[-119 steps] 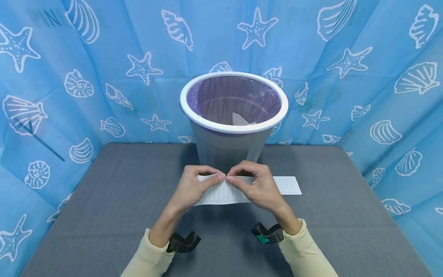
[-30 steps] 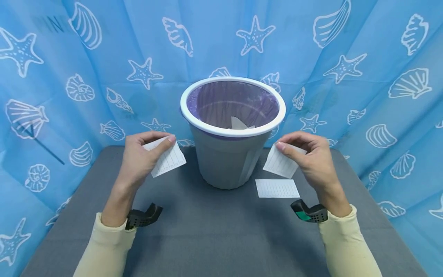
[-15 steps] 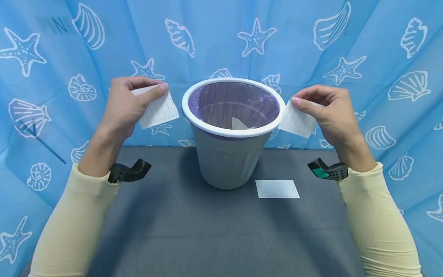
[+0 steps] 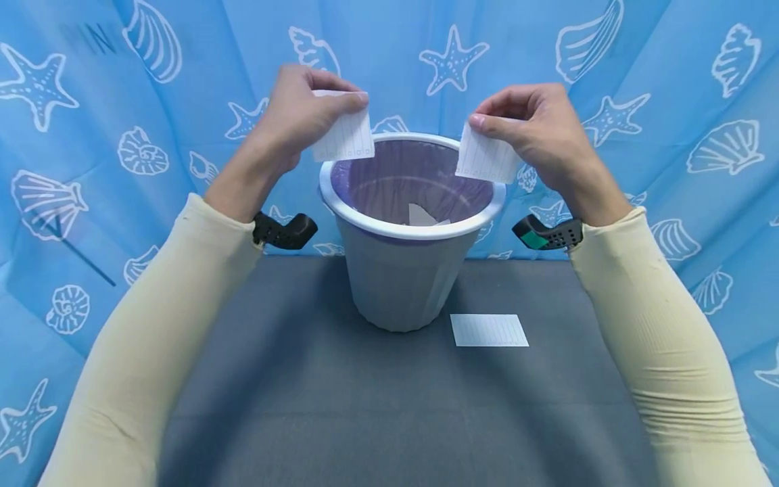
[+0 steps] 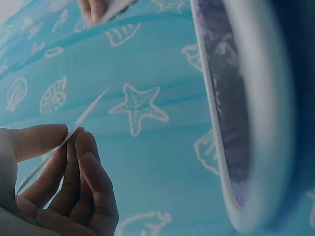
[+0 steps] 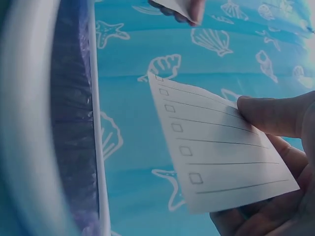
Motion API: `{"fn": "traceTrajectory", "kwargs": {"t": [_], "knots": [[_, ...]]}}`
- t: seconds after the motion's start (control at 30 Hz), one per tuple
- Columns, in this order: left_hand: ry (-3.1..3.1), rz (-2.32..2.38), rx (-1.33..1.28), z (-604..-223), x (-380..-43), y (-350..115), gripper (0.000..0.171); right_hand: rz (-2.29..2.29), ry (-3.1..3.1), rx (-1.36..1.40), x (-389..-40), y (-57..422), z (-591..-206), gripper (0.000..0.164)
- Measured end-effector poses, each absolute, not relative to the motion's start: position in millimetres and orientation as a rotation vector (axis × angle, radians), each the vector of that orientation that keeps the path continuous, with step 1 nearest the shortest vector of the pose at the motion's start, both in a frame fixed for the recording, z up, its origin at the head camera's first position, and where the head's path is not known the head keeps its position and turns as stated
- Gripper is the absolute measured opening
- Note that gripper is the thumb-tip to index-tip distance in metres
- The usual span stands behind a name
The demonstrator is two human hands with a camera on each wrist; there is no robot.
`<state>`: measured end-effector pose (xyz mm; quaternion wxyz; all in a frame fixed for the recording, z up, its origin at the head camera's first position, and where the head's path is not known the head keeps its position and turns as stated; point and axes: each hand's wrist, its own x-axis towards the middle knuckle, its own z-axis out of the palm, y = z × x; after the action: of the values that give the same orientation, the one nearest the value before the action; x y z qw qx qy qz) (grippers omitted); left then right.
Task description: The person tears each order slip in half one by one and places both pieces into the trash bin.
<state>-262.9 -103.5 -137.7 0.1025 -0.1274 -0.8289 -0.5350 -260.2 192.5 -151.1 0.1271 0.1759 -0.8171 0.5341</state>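
Observation:
My left hand (image 4: 304, 111) pinches a lined piece of paper (image 4: 348, 138) between thumb and fingers, above the left rim of a grey trash can (image 4: 402, 277). In the left wrist view that paper (image 5: 81, 120) appears edge-on. On the other side, my right hand (image 4: 535, 128) pinches a second lined piece of paper (image 4: 487, 155) over the can's right rim. The right wrist view shows printed lines and small checkboxes on this piece (image 6: 216, 152), with an uneven upper edge. Inside the can, a purple liner (image 4: 395, 166) surrounds some pale scraps (image 4: 422, 215).
A lined paper sheet (image 4: 489, 331) lies flat on the grey tabletop (image 4: 389, 392), right of the can's base. Behind the table hangs a blue curtain (image 4: 389, 54) with white shells and starfish. Black wrist devices (image 4: 285, 231) sit on both wrists.
Both hands gripped one paper strip together four seconds ago; it became two pieces, one in each hand. Since then both hands rose, spread apart, then came inward over the can's rim.

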Motion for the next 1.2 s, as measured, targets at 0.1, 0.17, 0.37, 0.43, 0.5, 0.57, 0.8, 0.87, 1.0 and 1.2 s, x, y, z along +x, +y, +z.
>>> {"fn": "traceTrajectory", "kwargs": {"t": [0.1,0.17,0.37,0.43,0.5,0.57,0.8,0.87,1.0,1.2], "knots": [[-2.466,-1.557,-0.398,-131,-268,-89,0.029,1.588,-2.383,0.531,-269,183,-144,0.022],[-2.489,-1.551,-0.418,-127,-271,-81,0.029,1.589,-2.397,0.56,-274,177,-141,0.023],[-2.542,-1.569,-0.443,-121,-280,-64,0.025,1.565,-2.438,0.639,-281,164,-133,0.017],[-2.557,-1.569,-0.434,-120,-282,-61,0.024,1.582,-2.446,0.646,-282,161,-132,0.016],[-2.571,-1.569,-0.423,-119,-284,-58,0.023,1.599,-2.456,0.654,-282,160,-130,0.014],[-2.575,-1.581,-0.414,-118,-286,-56,0.022,1.621,-2.46,0.665,-282,159,-130,0.013],[-2.603,-1.557,-0.461,-118,-289,-51,0.021,1.631,-2.461,0.725,-284,160,-133,0.009],[-2.619,-1.555,-0.484,-119,-289,-50,0.022,1.635,-2.455,0.742,-284,160,-134,0.009],[-2.645,-1.527,-0.523,-121,-287,-52,0.024,1.638,-2.45,0.753,-284,162,-136,0.011],[-2.658,-1.455,-0.554,-125,-280,-57,0.026,1.619,-2.477,0.722,-281,170,-143,0.013]]}}
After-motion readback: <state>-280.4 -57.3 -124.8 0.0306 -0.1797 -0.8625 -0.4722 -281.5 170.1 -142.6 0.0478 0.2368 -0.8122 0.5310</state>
